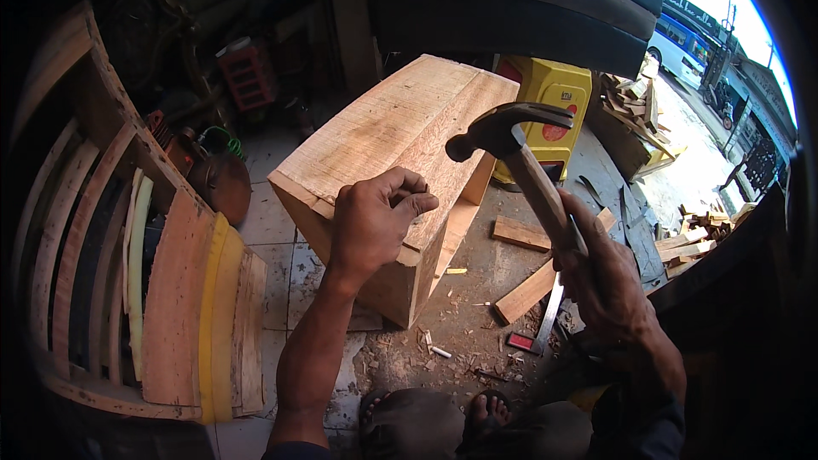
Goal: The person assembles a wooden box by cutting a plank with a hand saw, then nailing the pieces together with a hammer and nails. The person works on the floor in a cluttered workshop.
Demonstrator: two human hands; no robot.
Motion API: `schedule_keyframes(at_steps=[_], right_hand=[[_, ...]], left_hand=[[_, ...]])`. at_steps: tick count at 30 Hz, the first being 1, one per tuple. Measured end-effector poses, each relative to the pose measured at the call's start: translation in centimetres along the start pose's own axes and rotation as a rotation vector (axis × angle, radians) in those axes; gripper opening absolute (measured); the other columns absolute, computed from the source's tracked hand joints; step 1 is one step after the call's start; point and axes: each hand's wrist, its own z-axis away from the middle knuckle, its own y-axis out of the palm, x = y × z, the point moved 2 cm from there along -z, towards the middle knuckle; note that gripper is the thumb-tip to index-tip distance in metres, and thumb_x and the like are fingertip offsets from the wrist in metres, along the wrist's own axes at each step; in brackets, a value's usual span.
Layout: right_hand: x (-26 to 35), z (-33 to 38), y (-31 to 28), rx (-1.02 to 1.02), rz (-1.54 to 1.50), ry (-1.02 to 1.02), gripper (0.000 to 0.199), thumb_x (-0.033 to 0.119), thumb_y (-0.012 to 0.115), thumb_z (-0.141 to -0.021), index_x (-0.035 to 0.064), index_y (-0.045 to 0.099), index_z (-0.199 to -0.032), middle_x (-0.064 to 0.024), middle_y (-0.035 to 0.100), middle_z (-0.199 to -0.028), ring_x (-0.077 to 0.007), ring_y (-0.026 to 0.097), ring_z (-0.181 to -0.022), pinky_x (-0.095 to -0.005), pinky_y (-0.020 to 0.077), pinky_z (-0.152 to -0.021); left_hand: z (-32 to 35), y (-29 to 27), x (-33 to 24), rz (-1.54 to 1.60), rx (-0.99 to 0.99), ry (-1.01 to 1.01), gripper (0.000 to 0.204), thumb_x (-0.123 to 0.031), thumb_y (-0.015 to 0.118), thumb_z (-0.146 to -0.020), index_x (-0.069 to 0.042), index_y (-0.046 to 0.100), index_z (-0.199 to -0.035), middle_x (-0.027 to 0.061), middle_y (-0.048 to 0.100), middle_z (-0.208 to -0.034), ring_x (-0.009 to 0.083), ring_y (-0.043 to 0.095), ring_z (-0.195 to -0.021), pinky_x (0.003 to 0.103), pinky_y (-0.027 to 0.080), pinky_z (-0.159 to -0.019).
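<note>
A box-shaped piece of raw wooden planks (383, 119) stands on the floor in front of me, its pale top sloping up and away. My left hand (375, 217) rests at the near end of that top, thumb and fingers pinched together. Whatever lies in the pinch is too small or hidden to make out. In my right hand (601, 277), a claw hammer (538, 183) is gripped by its wooden handle. The dark hammer head is raised above the box's right side, to the right of my left hand and apart from the wood.
A slatted wooden frame (175, 307) curves along the left. Behind the box is a yellow plastic object (558, 85). Wood offcuts (524, 294), shavings and a try square (545, 328) litter the floor near my feet. A scrap wood pile (635, 106) lies at the right.
</note>
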Motion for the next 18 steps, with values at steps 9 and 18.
schedule_keyframes(at_steps=[9, 18], right_hand=[[2.0, -2.8, -0.6, 0.196, 0.189, -0.083, 0.064, 0.004, 0.055, -0.102, 0.0196, 0.036, -0.160, -0.0194, 0.070, -0.093, -0.0292, 0.070, -0.072, -0.0454, 0.0564, -0.063], [2.1, -2.4, -2.0, 0.138, 0.172, -0.036, 0.061, 0.003, 0.057, -0.100, 0.0154, 0.039, -0.157, -0.0217, 0.072, -0.090, -0.0315, 0.070, -0.066, -0.0447, 0.0561, -0.062]], left_hand=[[0.2, -0.4, 0.5, -0.036, -0.007, 0.003, 0.019, -0.010, 0.082, -0.088, 0.002, 0.074, -0.100, 0.0060, 0.077, -0.081, 0.0050, 0.066, -0.073, 0.023, 0.052, -0.066], [-0.3, -0.6, -0.1, -0.052, -0.067, 0.031, 0.021, -0.011, 0.079, -0.091, 0.000, 0.072, -0.108, 0.0070, 0.078, -0.086, 0.0062, 0.068, -0.074, 0.025, 0.055, -0.069]])
